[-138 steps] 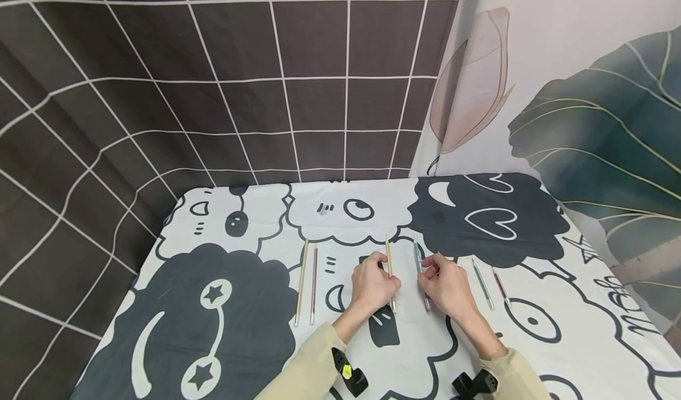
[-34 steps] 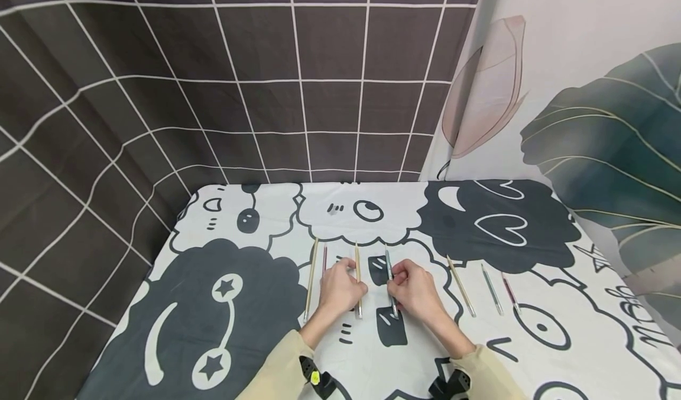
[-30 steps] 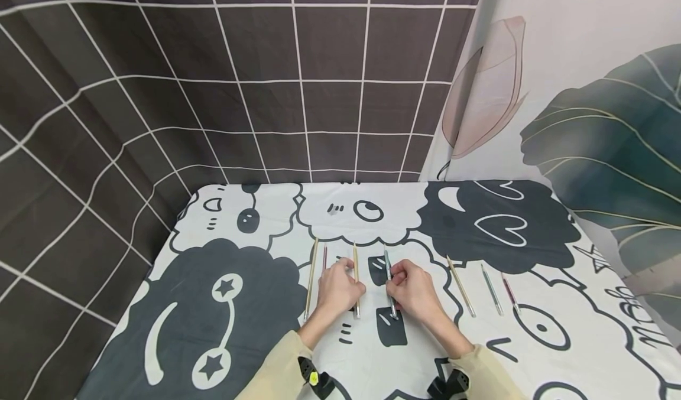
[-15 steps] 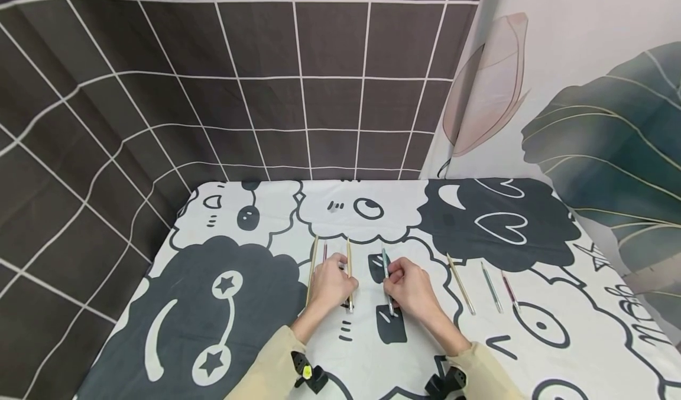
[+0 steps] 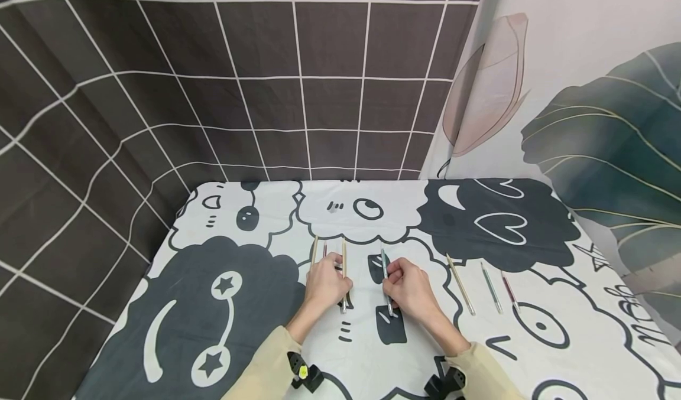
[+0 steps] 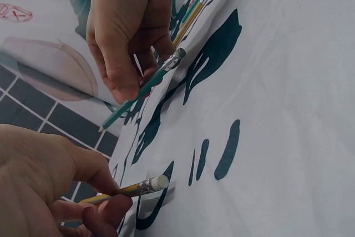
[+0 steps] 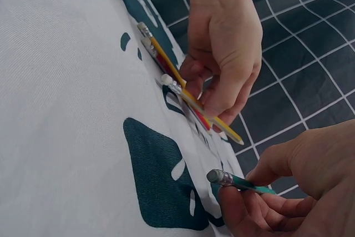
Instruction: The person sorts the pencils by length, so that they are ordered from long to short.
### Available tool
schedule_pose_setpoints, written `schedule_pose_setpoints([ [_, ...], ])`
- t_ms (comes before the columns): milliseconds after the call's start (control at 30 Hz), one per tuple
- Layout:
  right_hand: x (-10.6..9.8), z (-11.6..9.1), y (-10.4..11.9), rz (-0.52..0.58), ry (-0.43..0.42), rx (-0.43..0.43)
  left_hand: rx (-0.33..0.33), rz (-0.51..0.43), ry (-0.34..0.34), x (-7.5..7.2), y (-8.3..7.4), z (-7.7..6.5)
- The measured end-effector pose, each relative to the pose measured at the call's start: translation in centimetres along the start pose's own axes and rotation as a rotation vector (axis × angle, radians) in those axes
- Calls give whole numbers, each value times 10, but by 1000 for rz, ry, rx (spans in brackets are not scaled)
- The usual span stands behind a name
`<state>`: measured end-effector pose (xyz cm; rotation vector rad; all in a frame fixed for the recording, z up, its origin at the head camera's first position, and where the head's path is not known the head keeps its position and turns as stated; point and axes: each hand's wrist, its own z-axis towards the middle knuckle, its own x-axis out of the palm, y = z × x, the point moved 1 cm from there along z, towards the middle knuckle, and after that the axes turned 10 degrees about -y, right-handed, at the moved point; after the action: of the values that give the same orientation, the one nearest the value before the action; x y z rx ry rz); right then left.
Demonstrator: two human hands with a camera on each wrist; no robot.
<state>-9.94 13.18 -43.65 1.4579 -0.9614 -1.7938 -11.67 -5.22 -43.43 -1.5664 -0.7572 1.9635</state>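
My left hand (image 5: 326, 286) pinches a yellow pencil (image 5: 344, 261) between thumb and fingers; its white eraser end points toward me. To the right, my right hand (image 5: 412, 288) pinches a green pencil (image 5: 384, 265), roughly parallel to the yellow one, its grey eraser also nearest me. In the right wrist view, the held yellow pencil appears slightly above the cloth. Just left of it lie another yellow pencil (image 5: 314, 250) and a red pencil (image 5: 325, 249), both partly hidden behind my left hand in the head view.
Right of my hands, a yellow pencil (image 5: 460, 286), a green pencil (image 5: 492, 288) and a red pencil (image 5: 509, 289) lie spaced apart. A cartoon-printed cloth (image 5: 367, 364) covers the table. A dark grid curtain (image 5: 255, 104) hangs behind, and a leaf-printed curtain (image 5: 564, 10) on the right.
Earlier, the yellow pencil on the right was laid down. Over the last second, my left hand carries its yellow pencil leftward toward the left pair; my right hand shifts slightly left with the green pencil.
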Motion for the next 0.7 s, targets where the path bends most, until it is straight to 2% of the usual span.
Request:
schedule_pose_setpoints([
  [700,6,-1,6,25,17,-27,-24,52,16,-5,5,-2],
])
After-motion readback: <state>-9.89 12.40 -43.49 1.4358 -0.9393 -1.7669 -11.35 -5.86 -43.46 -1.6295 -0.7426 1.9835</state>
